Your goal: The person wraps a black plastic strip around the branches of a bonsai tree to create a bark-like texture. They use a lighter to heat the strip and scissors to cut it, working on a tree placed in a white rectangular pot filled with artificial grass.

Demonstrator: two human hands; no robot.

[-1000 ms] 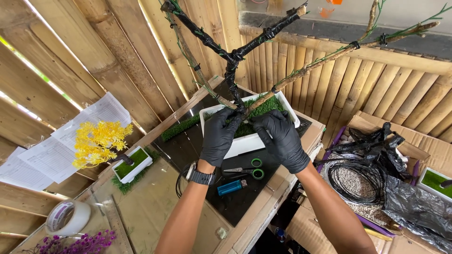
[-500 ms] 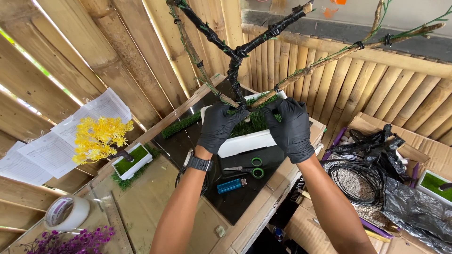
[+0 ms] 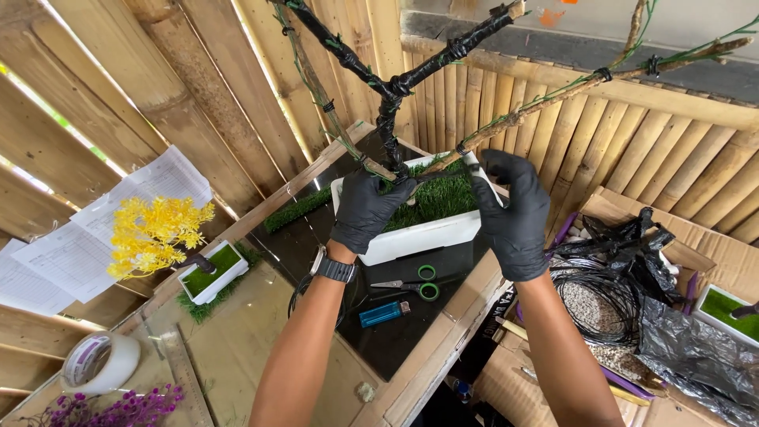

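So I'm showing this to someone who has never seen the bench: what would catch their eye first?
Probably the two black-gloved hands, left hand and right hand, at the base of a branching tape-wrapped stick tree rising from a white planter lined with green turf. Next, the bright yellow flower tree at the left by the bamboo wall, then the green-handled scissors and blue lighter on the dark mat.

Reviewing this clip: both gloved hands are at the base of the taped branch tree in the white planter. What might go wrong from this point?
1. The tall branch tree spreads wide above a narrow white planter; if the left hand or right hand lets go, it may tip.
2. The planter sits near the table's front edge, above open boxes, so a shove might slide it off.
3. The scissors and blue lighter lie just below the forearms and might get knocked.
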